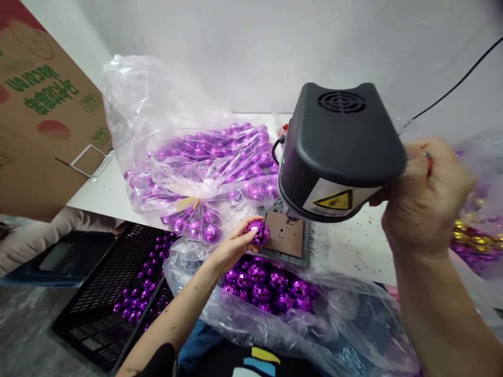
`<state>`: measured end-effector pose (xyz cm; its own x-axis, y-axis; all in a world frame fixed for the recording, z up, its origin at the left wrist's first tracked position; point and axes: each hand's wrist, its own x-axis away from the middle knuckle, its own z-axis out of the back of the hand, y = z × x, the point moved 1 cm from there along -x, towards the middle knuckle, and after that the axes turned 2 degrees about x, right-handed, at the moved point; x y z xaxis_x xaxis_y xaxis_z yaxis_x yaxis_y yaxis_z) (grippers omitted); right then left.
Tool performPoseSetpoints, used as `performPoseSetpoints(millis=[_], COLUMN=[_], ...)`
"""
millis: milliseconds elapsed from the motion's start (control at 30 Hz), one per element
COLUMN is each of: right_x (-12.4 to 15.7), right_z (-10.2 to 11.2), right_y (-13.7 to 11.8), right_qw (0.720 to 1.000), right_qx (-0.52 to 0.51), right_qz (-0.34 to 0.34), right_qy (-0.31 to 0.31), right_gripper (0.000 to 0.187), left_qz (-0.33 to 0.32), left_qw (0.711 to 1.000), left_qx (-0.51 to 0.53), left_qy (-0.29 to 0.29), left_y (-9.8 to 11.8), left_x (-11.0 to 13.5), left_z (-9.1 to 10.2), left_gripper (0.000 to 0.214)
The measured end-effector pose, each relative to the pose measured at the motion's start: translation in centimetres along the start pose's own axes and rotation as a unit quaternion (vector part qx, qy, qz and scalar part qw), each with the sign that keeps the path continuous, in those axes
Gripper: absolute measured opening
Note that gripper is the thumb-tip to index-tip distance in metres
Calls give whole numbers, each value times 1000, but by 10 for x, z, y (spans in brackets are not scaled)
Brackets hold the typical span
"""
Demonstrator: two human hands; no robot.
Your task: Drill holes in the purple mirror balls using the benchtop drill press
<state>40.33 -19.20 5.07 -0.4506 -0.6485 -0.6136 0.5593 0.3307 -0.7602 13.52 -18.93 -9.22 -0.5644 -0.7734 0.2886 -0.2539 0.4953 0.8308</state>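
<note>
Fingers and thumb of the left hand [242, 235] pinch a purple ball [260, 233] at the left edge of the brown plate [291, 242], near the machine [340, 139]. The right hand [426, 199] curls at the machine's right side; what it grips, if anything, is hidden. Good handling likely means holding the ball lightly by its sides, fingertips clear of the machine's underside, right wrist steady. The ball is round, glossy and mirror-faceted, so it may slip. Smooth black casing rounds the machine's corners; a crinkled clear bag [135, 107] on the white worktop [356, 254] bulges with more balls [212, 233].
</note>
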Motion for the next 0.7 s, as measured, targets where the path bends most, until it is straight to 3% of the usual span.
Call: performPoseSetpoints(millis=[200,300,500,700], right_x=[0,0,-1,0], right_z=[0,0,1,0], right_y=[-1,-1,-3,-3], right_qw=[1000,1000,999,999], right_qx=[-7,-18,-26,-35], right_qz=[-1,4,8,14], right_qy=[-1,-9,-21,-16], right_gripper=[46,44,42,39], left_qz=[-9,-55,-121,-165], left_qw=[987,974,928,876], left_qx=[-157,-217,-352,-445], left_qy=[32,26,33,85], left_y=[-5,-5,-8,-23], left_x=[-13,-19,-29,-40], left_z=[-7,-13,-19,-20], left_gripper=[56,55,44,52])
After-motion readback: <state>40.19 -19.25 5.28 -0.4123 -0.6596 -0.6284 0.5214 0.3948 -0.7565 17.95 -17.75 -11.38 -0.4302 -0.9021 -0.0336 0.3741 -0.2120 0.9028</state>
